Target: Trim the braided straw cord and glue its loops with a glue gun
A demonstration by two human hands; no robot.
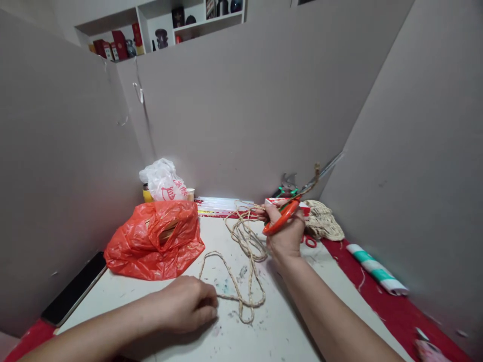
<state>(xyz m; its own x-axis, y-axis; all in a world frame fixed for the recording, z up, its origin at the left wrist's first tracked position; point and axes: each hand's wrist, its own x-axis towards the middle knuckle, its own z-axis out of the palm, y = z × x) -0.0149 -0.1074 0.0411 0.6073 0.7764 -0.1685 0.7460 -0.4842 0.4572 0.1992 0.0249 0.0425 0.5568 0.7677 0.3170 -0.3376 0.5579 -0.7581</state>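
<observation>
A pair of scissors (279, 220) with orange handles is in my right hand (287, 240), closed round it, the long blades pointing up and to the right. Beige twisted rope (247, 303) lies in loose loops on the white board between my hands. Part of the rope also runs up to my right fingers, and one frayed end sticks up beside the blades. My left hand (188, 303) rests low on the board, its fingers curled shut on a strand of this rope. The strand's end inside that fist is hidden.
Left stands an orange-red plastic bag (151, 251) with thin sticks inside; behind it is a white bag (162, 178). A phone (75, 289) lies at the left edge. Rope bundles (324, 221), green-handled pliers (287, 187) and a green-white roll (377, 269) are rightward. Grey partitions (234, 115) enclose the board.
</observation>
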